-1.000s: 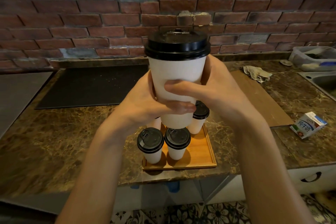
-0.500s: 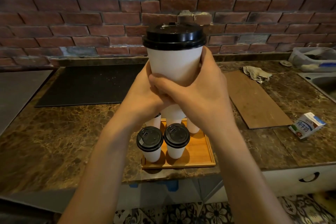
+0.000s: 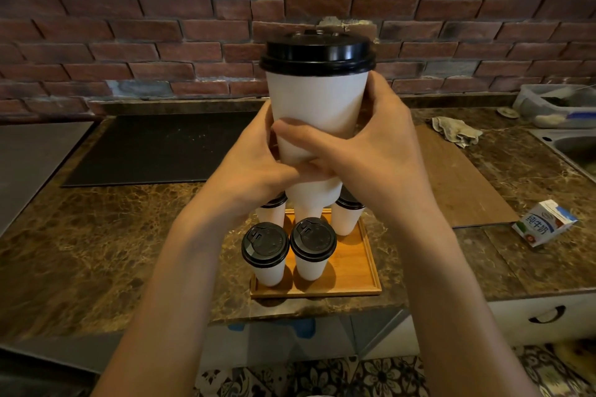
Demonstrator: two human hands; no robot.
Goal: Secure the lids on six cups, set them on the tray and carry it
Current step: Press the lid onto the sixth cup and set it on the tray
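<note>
Brick wall [image 3: 129, 26] behind, marble counter [image 3: 96, 251] below. Held high over the wooden tray [image 3: 354, 287]: white cup [image 3: 317, 106], black lid [image 3: 317, 53] on, left hand [image 3: 254, 164] and right hand [image 3: 380, 151] both wrapped round it. Already on tray: two lidded front cups [image 3: 265, 243], more behind partly hidden. Probably left: setting down, carrying

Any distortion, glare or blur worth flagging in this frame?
Head view: the brick wall bows from wide-angle distortion; the held cup looms oversized but sharp; a soft sheen runs along its black lid; the lower corners are dim.
</note>
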